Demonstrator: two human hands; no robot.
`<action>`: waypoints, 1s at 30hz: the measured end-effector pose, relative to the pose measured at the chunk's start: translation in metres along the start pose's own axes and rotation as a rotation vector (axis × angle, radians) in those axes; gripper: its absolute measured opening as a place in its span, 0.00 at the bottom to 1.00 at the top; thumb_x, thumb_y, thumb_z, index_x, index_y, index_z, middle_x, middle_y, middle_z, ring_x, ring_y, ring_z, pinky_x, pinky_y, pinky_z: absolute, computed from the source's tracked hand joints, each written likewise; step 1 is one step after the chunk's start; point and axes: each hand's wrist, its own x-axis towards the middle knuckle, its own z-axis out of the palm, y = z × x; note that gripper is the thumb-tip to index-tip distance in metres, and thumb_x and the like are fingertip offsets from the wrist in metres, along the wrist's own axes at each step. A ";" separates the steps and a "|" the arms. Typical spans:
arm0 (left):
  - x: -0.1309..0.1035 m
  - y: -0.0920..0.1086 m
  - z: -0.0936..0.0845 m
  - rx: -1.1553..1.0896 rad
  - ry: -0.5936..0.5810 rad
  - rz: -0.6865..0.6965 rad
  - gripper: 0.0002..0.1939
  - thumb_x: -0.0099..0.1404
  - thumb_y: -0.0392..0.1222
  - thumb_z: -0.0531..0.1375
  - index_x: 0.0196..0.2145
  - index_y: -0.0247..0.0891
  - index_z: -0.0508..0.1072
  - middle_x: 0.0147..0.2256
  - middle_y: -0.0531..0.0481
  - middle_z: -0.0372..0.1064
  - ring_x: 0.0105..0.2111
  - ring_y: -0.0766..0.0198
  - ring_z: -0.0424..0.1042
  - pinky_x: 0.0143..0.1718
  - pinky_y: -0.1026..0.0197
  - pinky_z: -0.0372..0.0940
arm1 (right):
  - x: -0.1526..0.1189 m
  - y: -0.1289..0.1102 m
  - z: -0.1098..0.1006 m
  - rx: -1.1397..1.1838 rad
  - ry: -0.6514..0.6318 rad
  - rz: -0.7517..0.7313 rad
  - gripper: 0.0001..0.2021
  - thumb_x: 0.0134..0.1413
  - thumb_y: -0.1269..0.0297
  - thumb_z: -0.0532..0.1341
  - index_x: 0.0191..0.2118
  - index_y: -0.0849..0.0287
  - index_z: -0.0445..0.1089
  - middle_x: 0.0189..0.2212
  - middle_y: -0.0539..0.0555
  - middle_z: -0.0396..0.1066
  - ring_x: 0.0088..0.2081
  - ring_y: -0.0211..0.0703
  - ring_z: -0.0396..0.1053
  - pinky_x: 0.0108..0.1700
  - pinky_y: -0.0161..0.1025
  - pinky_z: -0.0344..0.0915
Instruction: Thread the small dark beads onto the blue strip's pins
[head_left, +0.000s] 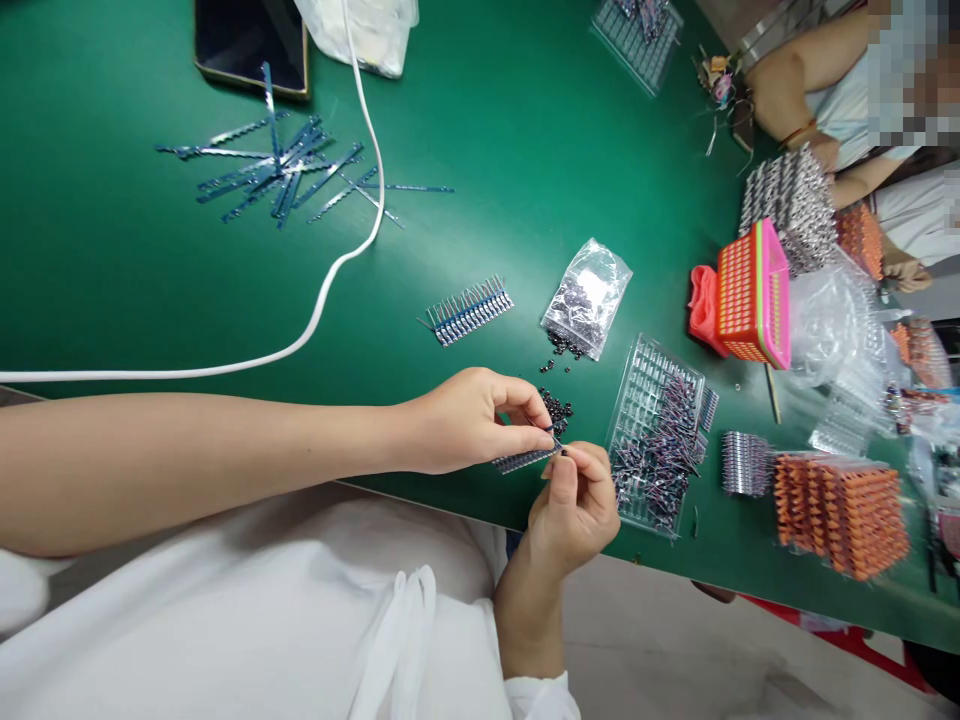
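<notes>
My left hand [480,420] is closed in a pinch on a thin dark piece near the table's front edge. Its fingertips nearly meet those of my right hand [574,505], which pinches a tiny dark bead at the piece's end. Partly under my left fingers lies a strip of small metallic parts [523,461]. Small dark beads [556,410] are heaped just behind the fingertips, below a clear bag [589,298] of the same beads. A second strip with thin wires [472,312] lies farther back. To the right, a clear tray [628,400] holds many thin-legged parts.
Blue metal strips [281,170] lie scattered at the back left, near a phone [251,45] and a white cable [326,285]. Right of the tray stand an orange and pink basket [742,295] and stacked orange parts [840,510]. Other people's arms [795,80] show at the upper right.
</notes>
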 end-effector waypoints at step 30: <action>0.000 0.003 -0.003 0.118 -0.002 0.023 0.07 0.61 0.43 0.63 0.32 0.37 0.77 0.28 0.54 0.75 0.26 0.70 0.69 0.29 0.67 0.62 | 0.001 0.001 -0.001 -0.051 -0.030 0.001 0.04 0.57 0.65 0.64 0.33 0.59 0.71 0.29 0.49 0.65 0.31 0.36 0.68 0.29 0.35 0.64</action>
